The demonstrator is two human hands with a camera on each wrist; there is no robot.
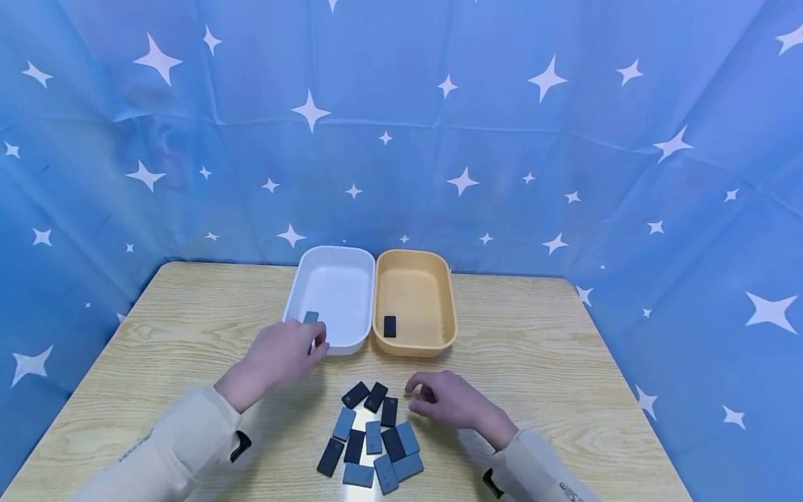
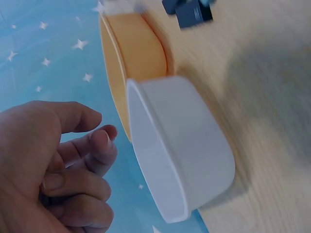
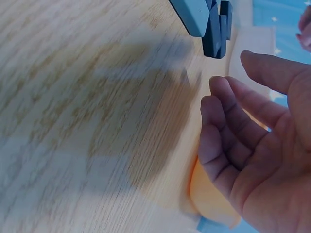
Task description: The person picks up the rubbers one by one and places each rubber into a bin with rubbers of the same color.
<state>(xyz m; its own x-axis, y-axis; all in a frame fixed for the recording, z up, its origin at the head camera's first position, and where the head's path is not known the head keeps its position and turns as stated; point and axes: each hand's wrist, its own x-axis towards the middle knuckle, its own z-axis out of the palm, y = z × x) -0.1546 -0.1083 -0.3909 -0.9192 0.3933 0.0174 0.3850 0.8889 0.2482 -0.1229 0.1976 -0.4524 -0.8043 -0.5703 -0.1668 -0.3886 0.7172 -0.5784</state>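
My left hand (image 1: 285,355) hovers at the near left corner of the white bin (image 1: 341,300), its fingers loosely bent. The left wrist view shows a gap between thumb and index finger, with no block there. A blue-grey block (image 1: 310,317) lies inside that bin, just beyond the fingers. My right hand (image 1: 452,399), relaxed and holding nothing, is just right of a loose group of small rectangular blocks. Black blocks (image 1: 389,412) and blue-grey blocks (image 1: 373,438) are mixed together, lying flat on the table. A single black block (image 1: 390,326) lies in the orange bin (image 1: 415,279).
Both bins stand side by side near the back edge of the wood-grain table (image 1: 533,348), the white one on the left. Behind them hangs a blue curtain (image 1: 401,160) with white stars. The nearest blocks lie toward the table's front, between the forearms.
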